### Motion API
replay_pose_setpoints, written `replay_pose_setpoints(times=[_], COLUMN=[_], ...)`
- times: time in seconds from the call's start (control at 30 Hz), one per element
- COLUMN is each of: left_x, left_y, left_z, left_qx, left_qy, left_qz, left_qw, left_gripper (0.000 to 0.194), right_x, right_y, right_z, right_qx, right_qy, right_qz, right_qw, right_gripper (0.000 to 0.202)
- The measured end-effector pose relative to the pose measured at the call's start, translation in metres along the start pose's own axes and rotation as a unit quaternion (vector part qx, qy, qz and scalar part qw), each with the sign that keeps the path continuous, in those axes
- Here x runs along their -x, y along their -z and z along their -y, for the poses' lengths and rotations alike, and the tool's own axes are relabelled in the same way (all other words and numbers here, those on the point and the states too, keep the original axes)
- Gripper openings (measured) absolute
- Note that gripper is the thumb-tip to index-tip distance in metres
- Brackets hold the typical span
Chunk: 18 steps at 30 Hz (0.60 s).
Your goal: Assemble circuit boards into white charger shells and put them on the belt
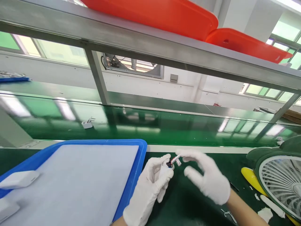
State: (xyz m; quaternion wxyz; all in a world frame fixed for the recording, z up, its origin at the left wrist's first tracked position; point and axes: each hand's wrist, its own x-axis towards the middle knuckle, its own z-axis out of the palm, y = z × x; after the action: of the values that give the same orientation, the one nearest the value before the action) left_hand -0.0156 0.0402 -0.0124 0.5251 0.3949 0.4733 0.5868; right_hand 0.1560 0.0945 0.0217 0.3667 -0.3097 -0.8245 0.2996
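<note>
My left hand [154,185], in a white glove, grips a small white plastic housing [169,168] between thumb and fingers. Out of its opening stick thin red and dark wires and a narrow white piece [176,160]. Just to the right, my right hand [207,175], also gloved in white, has its thumb and fingers apart. Its fingertips are close to the narrow white piece; whether they touch it I cannot tell. Much of the housing is hidden by my left fingers.
Left lies a blue tray [143,157] lined with white sheet, holding white housings [20,179]. A green fan [279,175] stands at right, near torn white scraps [265,215]. Behind runs a shiny green belt [164,128] with a small white part [87,124]. Red trays [160,15] rest on the overhead shelf.
</note>
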Motion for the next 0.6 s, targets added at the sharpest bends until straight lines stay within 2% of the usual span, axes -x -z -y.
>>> replay_pose_setpoints(times=[0.07, 0.13, 0.2, 0.27, 0.37, 0.47, 0.6], left_x=[0.0, 0.002, 0.003, 0.004, 0.002, 0.002, 0.004], left_y=[0.001, 0.002, 0.003, 0.003, 0.002, 0.0, 0.0], left_z=[-0.002, -0.001, 0.002, 0.005, 0.008, 0.004, -0.006], left_qx=[0.006, -0.014, -0.046, -0.078, -0.12, -0.134, -0.134], left_qy=[0.004, -0.02, -0.052, -0.08, -0.124, -0.165, -0.154], left_qz=[-0.011, -0.026, -0.031, -0.019, -0.001, 0.013, 0.047], left_qw=[1.0, 0.999, 0.997, 0.994, 0.985, 0.977, 0.978], left_gripper=[0.039, 0.032, 0.026, 0.023, 0.018, 0.016, 0.02], right_x=[0.003, 0.006, 0.009, 0.01, 0.007, 0.003, 0.0], right_y=[-0.029, -0.055, -0.067, -0.065, -0.049, -0.035, -0.029], right_z=[-0.009, -0.015, -0.017, -0.016, -0.012, -0.008, -0.005], right_qx=[0.019, 0.01, 0.001, -0.004, 0.006, 0.04, 0.083], right_qy=[0.066, 0.105, 0.118, 0.127, 0.156, 0.21, 0.248], right_qz=[0.004, -0.092, -0.149, -0.134, -0.109, -0.086, -0.068], right_qw=[0.998, 0.99, 0.982, 0.983, 0.982, 0.973, 0.963], right_gripper=[0.07, 0.065, 0.05, 0.044, 0.038, 0.039, 0.038])
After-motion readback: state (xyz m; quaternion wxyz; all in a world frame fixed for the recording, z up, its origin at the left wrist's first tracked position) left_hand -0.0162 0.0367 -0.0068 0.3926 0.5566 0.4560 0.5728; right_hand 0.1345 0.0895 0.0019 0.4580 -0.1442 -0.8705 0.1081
